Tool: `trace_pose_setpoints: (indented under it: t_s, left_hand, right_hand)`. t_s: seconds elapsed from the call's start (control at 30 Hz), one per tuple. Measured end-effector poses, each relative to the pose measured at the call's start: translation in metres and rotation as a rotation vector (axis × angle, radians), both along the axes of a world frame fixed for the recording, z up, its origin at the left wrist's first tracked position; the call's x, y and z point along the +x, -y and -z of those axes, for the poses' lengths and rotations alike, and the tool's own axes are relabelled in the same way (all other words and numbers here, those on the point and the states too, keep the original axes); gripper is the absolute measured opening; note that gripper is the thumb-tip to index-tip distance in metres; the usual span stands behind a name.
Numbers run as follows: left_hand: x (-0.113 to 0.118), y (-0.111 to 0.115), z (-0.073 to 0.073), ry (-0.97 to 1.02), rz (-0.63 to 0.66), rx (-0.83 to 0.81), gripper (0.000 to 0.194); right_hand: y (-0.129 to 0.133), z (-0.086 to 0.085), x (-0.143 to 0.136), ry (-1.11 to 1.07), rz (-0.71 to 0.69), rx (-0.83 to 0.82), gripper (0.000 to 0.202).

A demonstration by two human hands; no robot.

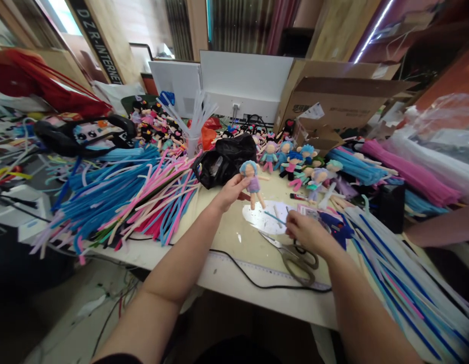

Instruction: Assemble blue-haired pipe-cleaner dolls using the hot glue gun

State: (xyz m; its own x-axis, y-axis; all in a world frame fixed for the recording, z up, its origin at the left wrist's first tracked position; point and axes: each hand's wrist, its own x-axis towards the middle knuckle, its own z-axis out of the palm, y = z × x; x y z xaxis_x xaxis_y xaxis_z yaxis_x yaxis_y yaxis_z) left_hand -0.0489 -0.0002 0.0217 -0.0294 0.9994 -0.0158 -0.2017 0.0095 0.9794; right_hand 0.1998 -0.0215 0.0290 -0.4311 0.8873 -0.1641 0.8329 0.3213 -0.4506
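Note:
My left hand (233, 192) is closed around the side of a small doll (254, 186) with blue hair and a purple top, held upright above the table. In my right hand (304, 230) is a thin blue stick-like piece (275, 218), pinched near one end, its other end pointing left toward the doll's feet. Whether that piece is a pipe cleaner or a tool is too small to tell. A white patch (253, 217) lies on the table under both hands. Large scissors (295, 260) rest just below my right hand, blades pointing left.
Bundles of blue and pink pipe cleaners (135, 187) cover the left side; more strips (393, 283) lie at right. Several finished dolls (295, 164) stand behind, beside a black plastic bag (226, 159). A cardboard box (336, 98) is at the back. A black cable (257, 284) crosses the front edge.

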Motion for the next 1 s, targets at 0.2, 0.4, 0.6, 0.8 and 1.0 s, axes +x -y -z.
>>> trace_pose_setpoints:
  t_s: [0.2, 0.4, 0.6, 0.8, 1.0]
  left_hand:
    - [0.003, 0.0, 0.01, -0.029, 0.038, -0.009, 0.033]
    - [0.015, 0.006, 0.012, -0.048, 0.068, -0.016, 0.025]
    - [0.024, 0.01, 0.008, -0.11, 0.092, -0.035, 0.02]
    - [0.027, 0.012, 0.008, -0.197, 0.141, -0.005, 0.024]
    - [0.029, 0.012, 0.011, -0.182, 0.165, 0.023, 0.026]
  right_hand:
    - [-0.009, -0.016, 0.003, -0.429, 0.021, -0.037, 0.026]
    - [-0.006, -0.002, -0.026, -0.477, -0.015, 0.372, 0.014]
    - [0.001, 0.011, -0.03, -0.446, 0.033, 0.542, 0.021]
    - [0.002, 0.014, -0.031, -0.443, 0.015, 0.641, 0.025]
    - [0.002, 0.013, -0.032, -0.462, 0.02, 0.655, 0.026]
